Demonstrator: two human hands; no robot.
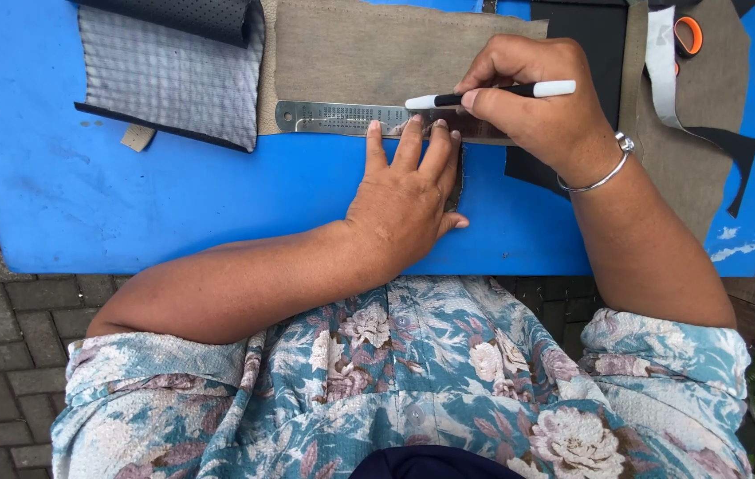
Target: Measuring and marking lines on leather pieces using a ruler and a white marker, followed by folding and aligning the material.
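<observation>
a steel ruler [342, 118] is pinned flat on the tan fabric [369, 53] by the spread fingers of the left hand [404, 200], so it cannot slide. a pen [493, 93] is pinched in the right hand [537, 102], tip at the ruler's edge, over the blue worktop [85, 204].

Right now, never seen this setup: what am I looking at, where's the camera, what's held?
There is no machine here: a person works with two bare hands. The single picture comes from a camera worn on the head, looking down past a floral shirt. The surface is a blue table standing over paving bricks. On it lie a tan sheet, a grey mesh piece, dark material and, at the far right, orange-handled scissors. The left hand presses flat on a metal ruler. The right hand, wearing a bangle, holds a black and white pen along the ruler's edge.
</observation>
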